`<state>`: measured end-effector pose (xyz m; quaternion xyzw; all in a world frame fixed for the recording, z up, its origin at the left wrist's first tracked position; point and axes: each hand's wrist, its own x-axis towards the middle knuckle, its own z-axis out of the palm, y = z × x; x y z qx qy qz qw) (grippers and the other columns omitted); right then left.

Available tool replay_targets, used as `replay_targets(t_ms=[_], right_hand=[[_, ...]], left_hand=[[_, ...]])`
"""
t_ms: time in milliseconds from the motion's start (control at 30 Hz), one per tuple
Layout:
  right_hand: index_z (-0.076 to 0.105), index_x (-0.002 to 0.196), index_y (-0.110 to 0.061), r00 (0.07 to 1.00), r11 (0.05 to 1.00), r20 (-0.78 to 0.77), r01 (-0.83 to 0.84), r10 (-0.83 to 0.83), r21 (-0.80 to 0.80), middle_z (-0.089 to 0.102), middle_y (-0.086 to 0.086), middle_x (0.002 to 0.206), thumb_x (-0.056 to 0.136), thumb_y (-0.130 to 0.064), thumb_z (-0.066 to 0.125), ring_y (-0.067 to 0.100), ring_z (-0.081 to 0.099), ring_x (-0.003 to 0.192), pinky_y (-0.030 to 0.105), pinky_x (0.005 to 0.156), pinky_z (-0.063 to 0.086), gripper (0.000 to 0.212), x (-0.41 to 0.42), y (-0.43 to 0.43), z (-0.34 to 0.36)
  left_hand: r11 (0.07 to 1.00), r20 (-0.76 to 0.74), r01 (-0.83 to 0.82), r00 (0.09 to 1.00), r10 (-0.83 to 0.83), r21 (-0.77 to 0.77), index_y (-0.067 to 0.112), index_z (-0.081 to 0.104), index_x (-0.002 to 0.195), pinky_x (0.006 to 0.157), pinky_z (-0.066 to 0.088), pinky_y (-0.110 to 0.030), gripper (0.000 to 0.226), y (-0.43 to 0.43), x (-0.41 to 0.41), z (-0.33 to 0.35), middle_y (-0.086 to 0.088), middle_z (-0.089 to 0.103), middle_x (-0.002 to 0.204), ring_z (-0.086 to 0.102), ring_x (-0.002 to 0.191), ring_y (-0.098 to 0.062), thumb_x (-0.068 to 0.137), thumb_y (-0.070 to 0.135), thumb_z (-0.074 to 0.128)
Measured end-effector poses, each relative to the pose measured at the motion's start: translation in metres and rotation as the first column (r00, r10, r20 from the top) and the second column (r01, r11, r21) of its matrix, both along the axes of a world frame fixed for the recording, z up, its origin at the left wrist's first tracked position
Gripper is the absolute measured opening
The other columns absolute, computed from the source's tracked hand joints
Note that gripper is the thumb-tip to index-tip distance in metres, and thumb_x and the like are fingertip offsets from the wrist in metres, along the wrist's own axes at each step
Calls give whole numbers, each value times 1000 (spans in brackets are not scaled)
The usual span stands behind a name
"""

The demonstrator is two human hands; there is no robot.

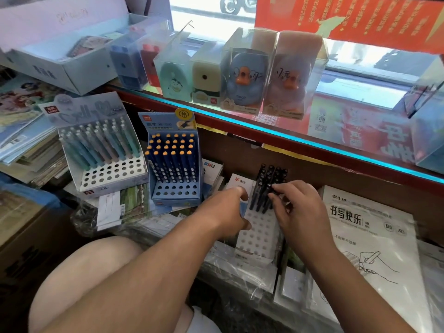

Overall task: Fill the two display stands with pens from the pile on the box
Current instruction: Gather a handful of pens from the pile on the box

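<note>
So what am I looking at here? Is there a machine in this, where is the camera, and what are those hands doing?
No machine here: these are a person's two bare hands, filmed by one wide camera worn on the head, looking forward and down. The left hand grips the side of a white stand full of holes, which sits on plastic-wrapped stationery. The right hand pinches the dark pens standing in its back rows; the front holes are unfilled. To the left stand two more displays: a navy pen stand and a pale pen stand, both partly full. Above runs a glass counter with boxed duck sharpeners.
</note>
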<state>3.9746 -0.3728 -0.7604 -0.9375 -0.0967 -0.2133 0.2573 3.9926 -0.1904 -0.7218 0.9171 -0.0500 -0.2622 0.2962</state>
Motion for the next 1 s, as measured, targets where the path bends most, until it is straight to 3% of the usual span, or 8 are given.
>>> replay_targets(t_ms=[200,333,500,633,800,1000], right_hand=[[69,120,-16,995,1000,-100,29,-29,-3,65,-4,105,91,-23,72,12,57,97,24,79,41,30,-3,1,6],[59,133,-23,987,997,-161,24,-12,74,55,-12,107,92,-30,69,7,56,94,26,77,49,43,-12,3,18],[62,126,-27,986,999,-166,-23,28,31,52,-17,108,91,-37,67,5,55,94,25,75,51,37,-22,16,45],[56,132,-35,962,983,-207,-184,181,6,50,-20,115,92,-42,65,2,51,106,23,87,49,41,-15,46,72],[42,148,-36,849,843,-243,-512,469,-164,46,-13,140,99,-41,59,8,44,129,23,103,41,53,11,130,93],[34,153,-34,607,536,-294,-793,738,-289,40,-1,147,97,-44,58,25,43,133,39,106,45,62,25,268,104]], left_hand=[[1000,-16,11,1000,-10,14,25,46,142,91,56,-41,58,1,-2,-2,-4,63,125,63,107,-24,92,33,75],[1000,6,-1,1000,1,31,24,46,144,95,56,-42,58,3,-5,1,-4,62,130,63,111,-24,94,39,71],[992,169,-128,978,124,14,26,48,142,102,51,-44,53,19,-3,24,-2,51,140,57,119,-22,95,40,68],[964,285,-266,922,263,-30,26,50,141,101,53,-44,54,56,7,63,-2,52,137,59,115,-21,93,44,68],[905,406,-425,824,395,-18,26,52,139,99,50,-38,55,148,-12,101,-2,54,136,59,116,-21,92,49,68],[697,387,-717,650,654,26,25,46,144,83,46,-34,60,291,-85,110,-4,52,137,57,107,-20,94,51,66]])
